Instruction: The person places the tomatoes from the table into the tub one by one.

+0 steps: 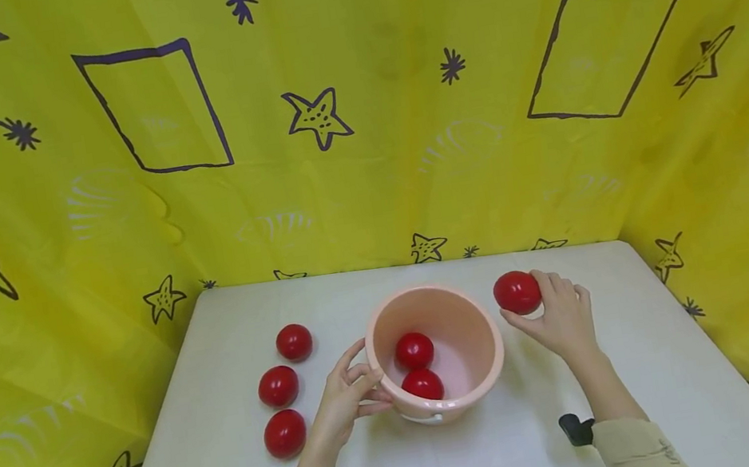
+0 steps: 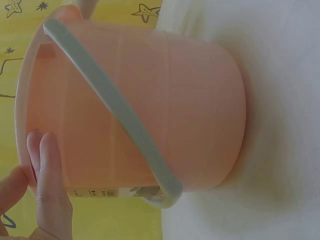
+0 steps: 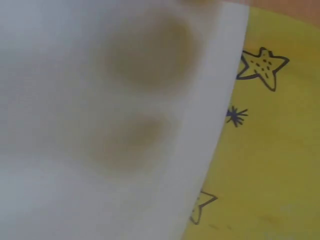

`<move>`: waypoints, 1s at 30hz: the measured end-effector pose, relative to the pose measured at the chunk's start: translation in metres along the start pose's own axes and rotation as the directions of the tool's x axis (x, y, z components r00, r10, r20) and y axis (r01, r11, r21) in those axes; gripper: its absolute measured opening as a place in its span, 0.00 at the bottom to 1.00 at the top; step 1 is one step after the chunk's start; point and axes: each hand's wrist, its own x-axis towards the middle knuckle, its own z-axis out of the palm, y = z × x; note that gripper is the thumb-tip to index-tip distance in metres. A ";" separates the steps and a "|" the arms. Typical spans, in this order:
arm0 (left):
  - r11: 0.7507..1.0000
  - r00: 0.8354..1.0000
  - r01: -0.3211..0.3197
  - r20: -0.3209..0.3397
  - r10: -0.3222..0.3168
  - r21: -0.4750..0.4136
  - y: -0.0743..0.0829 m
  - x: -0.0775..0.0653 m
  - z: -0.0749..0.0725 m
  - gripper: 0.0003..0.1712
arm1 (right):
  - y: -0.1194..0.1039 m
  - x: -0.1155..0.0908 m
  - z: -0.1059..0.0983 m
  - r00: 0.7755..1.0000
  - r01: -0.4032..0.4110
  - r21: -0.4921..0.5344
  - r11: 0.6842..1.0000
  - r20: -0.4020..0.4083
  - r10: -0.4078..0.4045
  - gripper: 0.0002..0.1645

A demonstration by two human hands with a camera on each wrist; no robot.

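the person's right hand (image 1: 564, 314) pinched a glossy red, smooth, rounded ball (image 1: 517, 293) between its thumb and fingers, and the ball appeared to be up off the white-covered table (image 1: 467, 466). to the left of that pinch, apart from it, stood a round, peach-pink, plastic-looking bucket (image 2: 140, 105), its mouth turned upward. the left hand (image 1: 351, 398) gripped the bucket by its rim and upper wall, on the side away from the held ball. inside, just to the right of the left hand's grip, two more red balls (image 1: 415, 350) lay close together; three loose red balls (image 1: 278, 386) rested on the table beyond the left hand's outer side. a pale grey-white handle (image 2: 114, 102) hung slantwise across the bucket's wall, near the left fingers but not in them (whether the base sat quite flat could not be told).

as for handling, an even, moderate pinch around the ball's middle looked right, since so slick a curve could have slid out if squeezed off-centre. the left grip, set on one side only, seemed to call for steadying rather than pulling, lest the bucket tip. any move of the ball leftward would have gone best above the rim, with the release low and gentle, sparing the two balls a knock.
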 end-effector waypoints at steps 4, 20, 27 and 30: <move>1.000 1.000 -0.001 0.000 0.001 0.001 0.000 0.000 0.000 0.36 | -0.015 0.006 -0.012 0.997 0.070 0.015 0.997 -0.039 -0.069 0.46; 1.000 1.000 0.004 0.004 -0.003 -0.006 0.000 0.000 0.000 0.37 | -0.074 0.006 -0.014 0.921 0.388 0.004 0.922 0.033 -0.388 0.46; 1.000 1.000 0.005 -0.005 -0.005 0.003 0.000 0.001 0.000 0.37 | -0.091 0.001 0.001 0.880 0.450 -0.068 0.890 0.203 -0.430 0.48; 1.000 1.000 0.002 -0.003 -0.002 0.004 0.000 0.000 0.000 0.36 | -0.097 -0.002 0.007 0.855 0.467 -0.059 0.882 0.285 -0.434 0.49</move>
